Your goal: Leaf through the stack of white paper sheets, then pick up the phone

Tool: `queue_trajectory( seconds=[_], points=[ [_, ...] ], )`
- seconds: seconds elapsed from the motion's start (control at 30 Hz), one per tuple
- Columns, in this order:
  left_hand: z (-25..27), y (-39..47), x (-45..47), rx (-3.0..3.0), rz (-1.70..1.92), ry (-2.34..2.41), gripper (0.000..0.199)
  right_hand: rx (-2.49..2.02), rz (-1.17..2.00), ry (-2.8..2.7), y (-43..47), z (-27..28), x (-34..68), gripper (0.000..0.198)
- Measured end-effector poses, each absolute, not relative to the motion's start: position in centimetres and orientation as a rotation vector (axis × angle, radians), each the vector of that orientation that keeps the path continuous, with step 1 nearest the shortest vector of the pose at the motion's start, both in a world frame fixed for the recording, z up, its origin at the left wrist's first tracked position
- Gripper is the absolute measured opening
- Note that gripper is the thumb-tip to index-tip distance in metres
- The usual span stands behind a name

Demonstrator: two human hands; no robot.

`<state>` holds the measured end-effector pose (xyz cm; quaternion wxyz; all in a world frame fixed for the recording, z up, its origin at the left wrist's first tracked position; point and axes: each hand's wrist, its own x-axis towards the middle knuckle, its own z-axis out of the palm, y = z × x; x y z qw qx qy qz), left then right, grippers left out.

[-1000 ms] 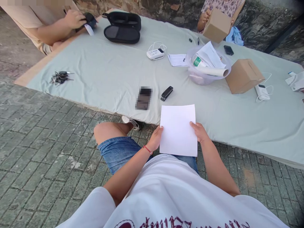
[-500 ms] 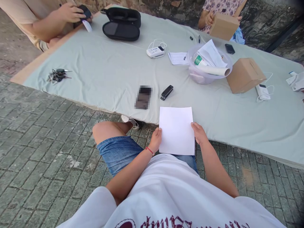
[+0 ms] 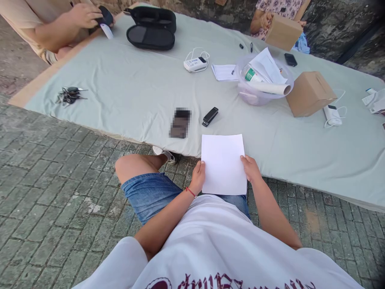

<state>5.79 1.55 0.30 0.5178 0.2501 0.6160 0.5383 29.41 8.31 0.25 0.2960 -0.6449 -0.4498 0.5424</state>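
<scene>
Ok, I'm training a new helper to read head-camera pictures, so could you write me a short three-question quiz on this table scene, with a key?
1. What are the wearer's left hand and right hand holding between them?
2. True or false: the black stapler lies on the tablecloth, touched by neither of the wearer's hands.
3. Fill in the blank: the white roll rests in a plastic ____.

Key:
1. White paper, gripped at its two side edges.
2. True.
3. Bowl.
</scene>
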Motion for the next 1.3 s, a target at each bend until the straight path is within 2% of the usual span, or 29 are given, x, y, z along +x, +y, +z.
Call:
queue_trajectory(
  seconds=[0.3, 0.53, 0.77, 1.3],
  points=[
    [0.0, 1.6, 5.8, 0.661, 1.283, 1.504, 0.034, -1.738, 1.473, -1.186, 8.5, 0.3, 29.5, 0.045],
    [0.2, 1.7, 5.6, 0.473, 1.274, 1.387, 0.026, -1.766, 1.479, -1.159, 8.8, 0.5, 29.2, 0.043],
    [0.7, 2.1, 5.0, 0.446, 1.264, 1.361, 0.029, -1.587, 1.669, -1.011, 8.6, 1.7, 28.9, 0.039],
    [0.9, 4.9, 4.6, 0.373, 1.374, 1.385, 0.027, -1.540, 1.608, -1.203, 14.5, 2.3, 26.8, 0.042]
  ],
)
